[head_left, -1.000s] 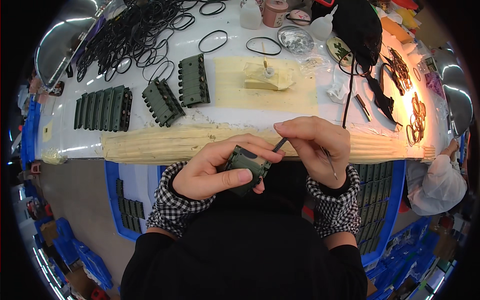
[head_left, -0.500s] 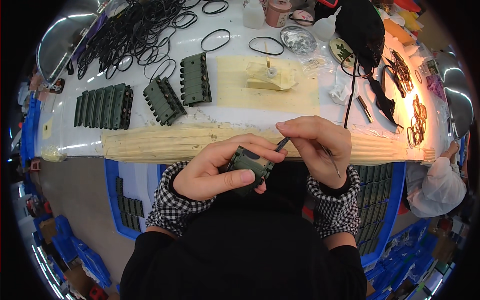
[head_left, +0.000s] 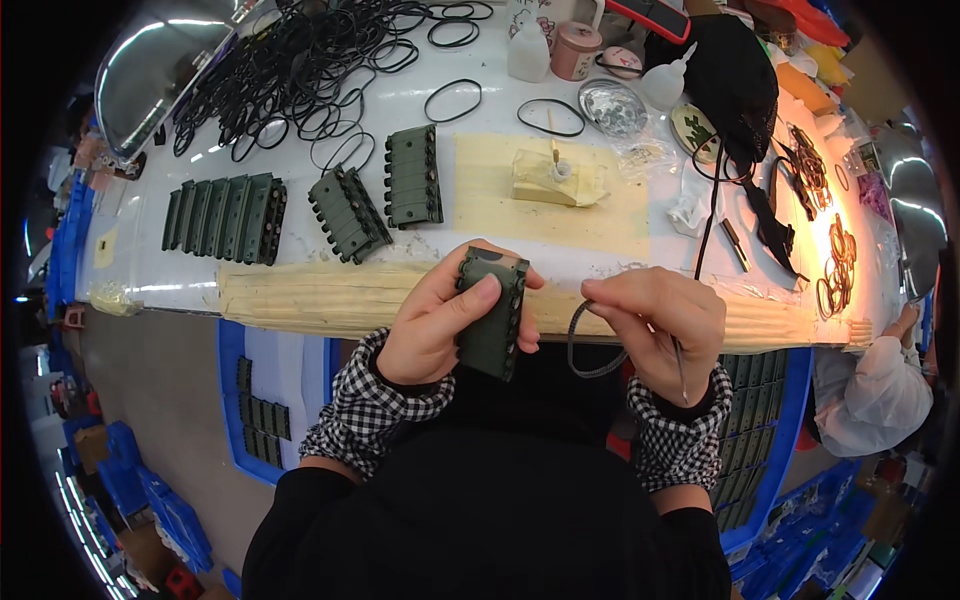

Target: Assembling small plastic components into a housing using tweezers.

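Observation:
My left hand [head_left: 415, 335] is closed round a dark green toy tank hull [head_left: 488, 330] with small wheels along its edge, held tilted at the table's front edge. To its right, my right hand [head_left: 680, 325] pinches a black ribbed rubber track loop [head_left: 572, 345], which hangs in a curve apart from the hull. A thin metal tool [head_left: 681, 368] sticks down from the same hand; its upper part is hidden by the fingers. Similar green hulls stand on the table as a wide row [head_left: 222, 218], a tilted group [head_left: 346, 215] and an upright group [head_left: 412, 178].
A heap of black loops [head_left: 290, 75] covers the back left. A tape-covered block [head_left: 545, 185] stands mid-table, with bottles, a cup [head_left: 575, 52] and a black bag [head_left: 725, 75] behind. Blue trays [head_left: 232, 420] [head_left: 790, 420] flank my lap. Another person [head_left: 865, 390] sits at right.
My right hand has moved right and down, away from the hull, and the track now shows as an open loop. The hull has turned its flat green face up. The whole view has shifted slightly.

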`<act>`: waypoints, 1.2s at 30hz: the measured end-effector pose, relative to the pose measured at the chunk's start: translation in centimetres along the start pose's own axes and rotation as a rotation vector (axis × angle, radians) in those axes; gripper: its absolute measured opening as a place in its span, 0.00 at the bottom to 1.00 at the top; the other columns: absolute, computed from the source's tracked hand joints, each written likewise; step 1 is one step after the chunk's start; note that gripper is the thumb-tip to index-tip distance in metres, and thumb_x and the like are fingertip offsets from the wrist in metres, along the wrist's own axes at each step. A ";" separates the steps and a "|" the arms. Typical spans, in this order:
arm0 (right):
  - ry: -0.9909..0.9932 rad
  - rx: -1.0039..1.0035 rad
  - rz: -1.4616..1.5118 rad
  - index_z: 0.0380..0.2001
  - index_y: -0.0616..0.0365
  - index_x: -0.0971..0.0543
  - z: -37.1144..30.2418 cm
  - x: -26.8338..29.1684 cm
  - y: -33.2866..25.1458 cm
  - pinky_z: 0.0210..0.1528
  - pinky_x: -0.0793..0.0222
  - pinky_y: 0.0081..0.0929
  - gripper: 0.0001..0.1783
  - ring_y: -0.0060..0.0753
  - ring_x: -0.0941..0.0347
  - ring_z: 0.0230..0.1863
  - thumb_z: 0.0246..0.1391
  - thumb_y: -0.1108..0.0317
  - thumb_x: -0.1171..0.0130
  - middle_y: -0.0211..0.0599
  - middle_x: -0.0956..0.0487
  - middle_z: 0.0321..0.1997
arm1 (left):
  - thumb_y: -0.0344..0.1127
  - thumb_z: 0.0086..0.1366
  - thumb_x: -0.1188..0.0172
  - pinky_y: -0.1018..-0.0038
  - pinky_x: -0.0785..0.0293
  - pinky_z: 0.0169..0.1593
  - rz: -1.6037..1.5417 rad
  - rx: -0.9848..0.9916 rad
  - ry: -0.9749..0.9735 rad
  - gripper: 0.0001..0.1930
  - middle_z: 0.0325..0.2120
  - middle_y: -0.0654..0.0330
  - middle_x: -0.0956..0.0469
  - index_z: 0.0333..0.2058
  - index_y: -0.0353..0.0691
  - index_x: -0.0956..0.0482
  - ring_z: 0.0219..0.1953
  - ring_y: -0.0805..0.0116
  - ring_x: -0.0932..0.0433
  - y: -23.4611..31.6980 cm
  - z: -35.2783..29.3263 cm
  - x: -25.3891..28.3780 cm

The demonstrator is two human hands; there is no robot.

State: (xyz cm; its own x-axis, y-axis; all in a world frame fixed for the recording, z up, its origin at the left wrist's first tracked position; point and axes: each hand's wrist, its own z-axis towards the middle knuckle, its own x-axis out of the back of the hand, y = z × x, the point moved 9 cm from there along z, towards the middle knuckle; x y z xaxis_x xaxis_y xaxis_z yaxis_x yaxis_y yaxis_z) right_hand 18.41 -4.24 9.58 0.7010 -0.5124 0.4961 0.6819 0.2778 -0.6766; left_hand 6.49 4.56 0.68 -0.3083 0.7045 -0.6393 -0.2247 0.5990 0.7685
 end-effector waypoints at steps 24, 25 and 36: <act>-0.054 -0.549 0.377 0.27 0.64 0.26 -0.4 -4.7 3.6 0.20 0.42 0.12 0.04 0.10 0.38 0.19 0.50 0.76 0.40 0.26 0.26 0.22 | 0.33 0.71 0.53 0.76 0.30 0.51 0.027 -0.222 0.234 0.15 0.44 0.59 0.27 0.52 0.34 0.37 0.46 0.74 0.27 -1.1 -0.2 0.5; -0.052 -0.527 0.349 0.27 0.64 0.26 -0.2 -4.6 3.4 0.20 0.41 0.14 0.05 0.11 0.36 0.20 0.49 0.76 0.40 0.28 0.26 0.22 | 0.34 0.70 0.52 0.74 0.31 0.53 0.008 -0.217 0.235 0.16 0.45 0.58 0.27 0.53 0.34 0.37 0.48 0.72 0.27 -1.3 -0.2 0.6; -0.007 -0.379 0.200 0.30 0.63 0.24 0.4 -4.4 1.9 0.22 0.35 0.19 0.05 0.22 0.28 0.26 0.47 0.78 0.39 0.35 0.25 0.26 | 0.38 0.73 0.57 0.70 0.28 0.51 -0.068 -0.214 0.316 0.17 0.43 0.53 0.25 0.53 0.33 0.35 0.45 0.66 0.24 -0.8 0.0 1.5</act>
State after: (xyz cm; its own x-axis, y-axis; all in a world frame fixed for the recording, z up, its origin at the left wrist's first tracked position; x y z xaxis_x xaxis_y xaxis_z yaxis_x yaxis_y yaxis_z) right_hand 16.71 -1.12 6.38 0.8137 -0.4732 0.3377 0.4085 0.0521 -0.9113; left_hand 6.16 5.12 -0.93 -0.5482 0.4934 -0.6753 -0.4325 0.5239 0.7339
